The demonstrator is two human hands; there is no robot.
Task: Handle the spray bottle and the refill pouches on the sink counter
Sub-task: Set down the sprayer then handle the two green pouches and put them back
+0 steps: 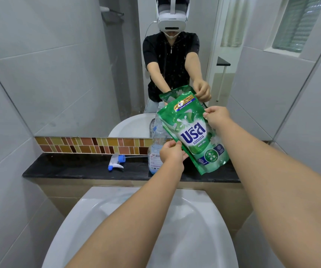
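Note:
A green refill pouch with white and blue lettering is held tilted above the black counter. My left hand grips its lower left edge. My right hand pinches its upper right edge near the top corner. Just left of and behind the pouch stands a clear spray bottle without its head, with a little blue liquid at the bottom. The blue and white trigger spray head lies on the counter to the left, its dip tube pointing right toward the bottle.
A white basin sits below my forearms in front of the counter. A mirror above a brown mosaic tile strip reflects the person and the pouch. Grey tiled walls close in on both sides.

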